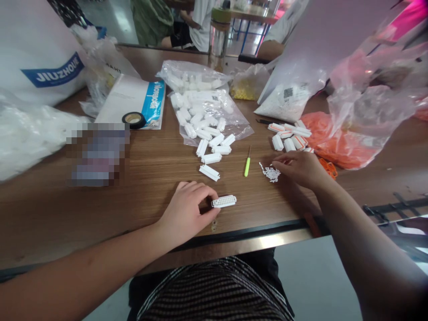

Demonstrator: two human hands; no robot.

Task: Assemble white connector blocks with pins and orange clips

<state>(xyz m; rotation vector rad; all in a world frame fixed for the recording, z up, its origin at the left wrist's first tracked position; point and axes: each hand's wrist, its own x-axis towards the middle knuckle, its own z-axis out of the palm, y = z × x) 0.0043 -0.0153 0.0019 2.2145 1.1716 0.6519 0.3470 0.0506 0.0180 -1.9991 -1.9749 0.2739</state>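
Between the thumb and index finger of my left hand (192, 207) is a white connector housing (224, 201), held near the table's front edge. Rows of small holes face up on it. My right hand (302, 168) reaches to a little heap of tiny white plugs (271, 174), its thumb and fingertips pinched at the heap's right edge. Whether a plug is between them is too small to tell. A yellow-green handled pick (247, 166) lies left of the heap. Several more white housings (211, 158) lie loose beyond my left hand.
A clear bag (234, 117) of white housings lies open behind. Housings with orange strips (290, 133) sit beside a bag of orange parts (347, 138). Black tape (133, 119) rests on a booklet (117, 100). A bottle (219, 40) stands at the back; other people sit beyond.
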